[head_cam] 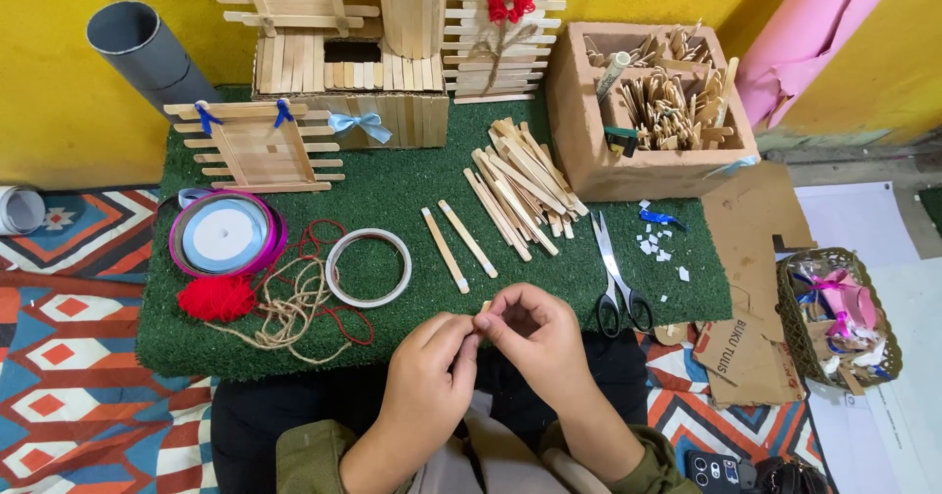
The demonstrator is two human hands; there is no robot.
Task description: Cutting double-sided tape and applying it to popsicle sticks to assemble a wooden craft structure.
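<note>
Nearest the camera, two forearms in olive sleeves are raised from the lap and brought together at the front edge of the green turf mat [412, 185] that serves as the worktop. The left hand [428, 368] is curled, knuckles up, its fingertips pinched against those of the right hand [535, 332], which is bent at the wrist with thumb and forefinger closed. Between the two sets of fingertips a small wooden stick [485, 308] is clamped — only its pale tip is seen above the fingers, so its length cannot be told. Just beyond the hands, two single craft sticks [458, 245] are laid side by side on the turf, slightly angled. To their left a ring of clear tape [368, 267] is found, and further left a tangle of twine and red cord [294, 308] beside a red pompom [217, 298] and a spool of purple ribbon [227, 234]. To the right of the hands, scissors [618, 278] are laid with handles toward the person, near scattered white and blue scraps. Further back a loose heap of sticks [520, 185] is piled, touching a brown box [589, 141] filled with more sticks. At the far edge — against the yellow wall — a stick-built house [392, 62] with small fence panels and blue bows is set.
</note>
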